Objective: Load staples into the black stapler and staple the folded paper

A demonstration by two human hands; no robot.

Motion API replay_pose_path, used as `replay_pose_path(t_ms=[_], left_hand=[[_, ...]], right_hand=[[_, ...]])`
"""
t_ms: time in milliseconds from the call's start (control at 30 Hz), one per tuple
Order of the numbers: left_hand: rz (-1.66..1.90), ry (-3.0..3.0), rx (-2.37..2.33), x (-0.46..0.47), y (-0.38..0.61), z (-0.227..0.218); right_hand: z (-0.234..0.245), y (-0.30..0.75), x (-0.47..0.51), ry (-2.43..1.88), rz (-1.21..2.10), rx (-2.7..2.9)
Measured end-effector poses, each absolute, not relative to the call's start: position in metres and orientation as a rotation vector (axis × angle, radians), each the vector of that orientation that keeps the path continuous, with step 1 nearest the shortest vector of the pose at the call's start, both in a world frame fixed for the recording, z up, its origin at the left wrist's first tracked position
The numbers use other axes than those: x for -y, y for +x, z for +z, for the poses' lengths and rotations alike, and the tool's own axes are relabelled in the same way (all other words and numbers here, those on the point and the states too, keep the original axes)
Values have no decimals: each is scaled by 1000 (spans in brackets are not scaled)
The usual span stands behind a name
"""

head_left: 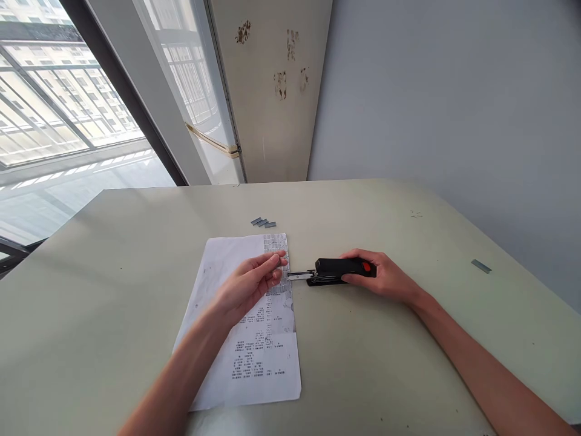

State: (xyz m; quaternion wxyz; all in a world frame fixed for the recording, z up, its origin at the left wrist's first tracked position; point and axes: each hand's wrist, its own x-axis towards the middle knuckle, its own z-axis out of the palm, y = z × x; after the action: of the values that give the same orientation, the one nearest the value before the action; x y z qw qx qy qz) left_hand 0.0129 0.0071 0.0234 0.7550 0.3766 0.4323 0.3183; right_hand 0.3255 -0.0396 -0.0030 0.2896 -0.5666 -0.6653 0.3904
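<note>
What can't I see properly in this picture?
All in the head view:
Part of the rectangular white printed paper sheet: covered by the left hand and forearm.
Its words: too small.
Whether that hand pinches anything: its own fingers hide it.
Back end of the long black stapler: under the right hand.
Elbows: below the bottom edge.

Black stapler [338, 267] with red patch [366, 266], white sheet [247, 333] with dark print [249, 360]

On the tabletop [385, 363], a paper sheet [258, 345] lies left of a stapler [336, 267]; several staple strips [263, 223] lie behind the sheet, another strip [481, 266] far to the right.
</note>
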Motion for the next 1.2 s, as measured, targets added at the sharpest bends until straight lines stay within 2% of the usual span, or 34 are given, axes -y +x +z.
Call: replay_pose_path(t_ms=[200, 400, 533, 1200], left_hand=[[689, 894, -872, -7, 15, 22], [751, 1710, -1110, 8, 25, 23], [689, 2023, -1045, 15, 32, 18], [699, 2181, -955, 8, 44, 2]], right_hand=[[-4, 326, 40, -1519, 1051, 1784], [-4, 326, 40, -1522, 1019, 1796], [-3, 326, 40, -1528, 1016, 1812], [-1, 327, 40, -1525, 987, 1832]])
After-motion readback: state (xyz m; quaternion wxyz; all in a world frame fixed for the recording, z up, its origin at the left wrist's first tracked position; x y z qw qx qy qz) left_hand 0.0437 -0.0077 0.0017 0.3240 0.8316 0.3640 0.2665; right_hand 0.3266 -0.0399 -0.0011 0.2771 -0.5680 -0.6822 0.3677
